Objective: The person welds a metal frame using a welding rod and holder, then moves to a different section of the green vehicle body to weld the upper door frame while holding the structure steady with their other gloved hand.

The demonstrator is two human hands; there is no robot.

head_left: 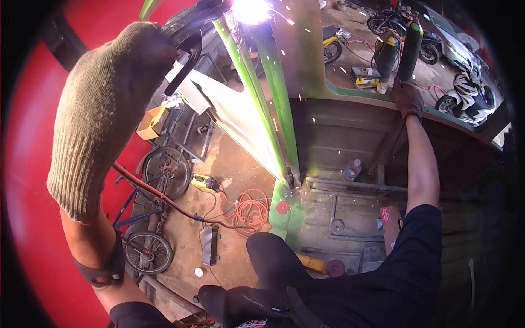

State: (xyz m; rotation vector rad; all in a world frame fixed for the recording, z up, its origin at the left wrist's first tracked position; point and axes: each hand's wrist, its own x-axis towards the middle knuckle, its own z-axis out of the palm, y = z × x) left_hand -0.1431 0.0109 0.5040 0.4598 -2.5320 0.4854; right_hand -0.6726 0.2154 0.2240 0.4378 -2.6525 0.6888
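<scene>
The gloved left grip (pixel 109 104) is closed around the welding holder (pixel 188 52). Its arc (pixel 250 10) flares just beyond the grip, on the green post (pixel 276 104). The right grip (pixel 407 98) clasps the panel rim (pixel 355 92). Sparks fall below both grips, so a slip would likely burn a bare forearm.

2 gloved hands (pixel 104 109) (pixel 407 98), 1 welding holder (pixel 186 60), 2 gas cyls (pixel 387 54) (pixel 410 46), 1 bike (pixel 158 180).

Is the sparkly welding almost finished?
Not yet. The green bars already stand in place. Right now the left hand holds the welding holder, its bright arc burning at the bars' top, while the right hand grips the panel edge. The glare hides the joint, so what's left is unclear.
</scene>
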